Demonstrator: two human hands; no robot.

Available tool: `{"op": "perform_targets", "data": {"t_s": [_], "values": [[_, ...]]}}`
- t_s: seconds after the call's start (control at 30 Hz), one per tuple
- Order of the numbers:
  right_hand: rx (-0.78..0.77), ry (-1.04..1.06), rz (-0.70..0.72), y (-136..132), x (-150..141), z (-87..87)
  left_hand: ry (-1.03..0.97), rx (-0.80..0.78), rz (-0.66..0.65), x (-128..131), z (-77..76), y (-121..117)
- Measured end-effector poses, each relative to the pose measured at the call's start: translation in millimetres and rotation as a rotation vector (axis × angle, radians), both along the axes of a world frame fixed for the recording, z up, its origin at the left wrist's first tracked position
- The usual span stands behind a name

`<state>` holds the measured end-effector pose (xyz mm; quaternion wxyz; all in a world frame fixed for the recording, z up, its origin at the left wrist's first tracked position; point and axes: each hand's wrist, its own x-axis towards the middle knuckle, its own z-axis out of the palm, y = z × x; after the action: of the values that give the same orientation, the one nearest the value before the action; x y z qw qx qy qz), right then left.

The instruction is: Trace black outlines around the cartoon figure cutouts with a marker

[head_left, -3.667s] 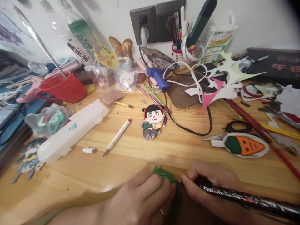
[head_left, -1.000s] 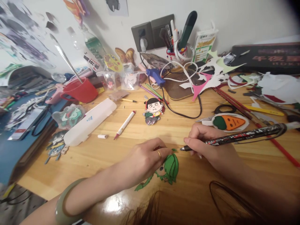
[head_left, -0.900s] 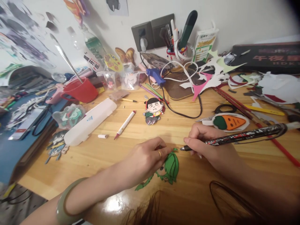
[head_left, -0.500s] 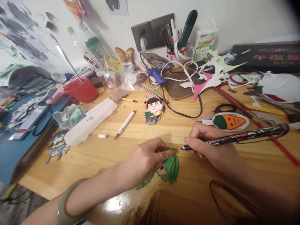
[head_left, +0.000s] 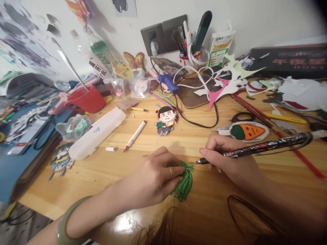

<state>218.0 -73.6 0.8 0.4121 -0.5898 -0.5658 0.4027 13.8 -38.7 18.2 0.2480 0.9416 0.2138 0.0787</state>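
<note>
My left hand (head_left: 159, 175) rests over a green-haired character cutout (head_left: 186, 185) on the wooden desk. Its bent fingers press on the hair and hide most of the face. In a writing grip, my right hand (head_left: 223, 154) is closed around a black patterned pen (head_left: 265, 147) with a narrow tip. The tip sits just right of the cutout's upper edge; whether it touches cannot be made out. Beyond my hands lies a black-haired character cutout (head_left: 165, 120). An uncapped red marker (head_left: 135, 136) is left of it, near its white cap (head_left: 111, 149).
A translucent plastic case (head_left: 98, 132) and a red mug (head_left: 87, 98) with a spoon occupy the left. At the back are a blue glue gun (head_left: 167, 82), cords and paper scraps. A carrot cutout (head_left: 249, 131), black scissors (head_left: 243, 117) and brushes lie on the right.
My left hand has shifted slightly left, with its fingers now lying further across the green-haired cutout, covering its face more. My right hand keeps its grip on the pen. The whole view has drifted slightly.
</note>
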Motion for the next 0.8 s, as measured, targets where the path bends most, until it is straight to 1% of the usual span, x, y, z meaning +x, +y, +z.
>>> {"op": "perform_targets", "data": {"t_s": [0.07, 0.13, 0.2, 0.3, 0.37, 0.53, 0.7, 0.8], "values": [[-0.013, 0.004, -0.03, -1, 0, -0.5, 0.102, 0.054, -0.019, -1, 6.6, -1], [-0.03, -0.001, -0.073, -2, 1, -1.4, 0.159, 0.131, -0.009, -1, 8.7, -4], [-0.021, -0.033, -0.107, -1, 2, -2.1, 0.18, 0.237, 0.057, 0, 6.3, -8], [0.032, -0.124, -0.081, 2, 2, -1.9, 0.16, 0.428, 0.164, 1, -1.2, -16], [0.035, -0.177, -0.03, 5, 2, -1.1, 0.134, 0.5, 0.15, 1, -5.6, -20], [0.044, -0.276, 0.051, 15, -2, -1.0, 0.022, 0.572, 0.01, 0, -12.3, -25], [0.042, -0.33, 0.09, 17, -6, -2.5, 0.017, 0.608, -0.006, 3, -17.5, -26], [0.004, -0.335, 0.119, 17, -7, -3.4, 0.045, 0.618, -0.01, 5, -18.2, -29]]}}
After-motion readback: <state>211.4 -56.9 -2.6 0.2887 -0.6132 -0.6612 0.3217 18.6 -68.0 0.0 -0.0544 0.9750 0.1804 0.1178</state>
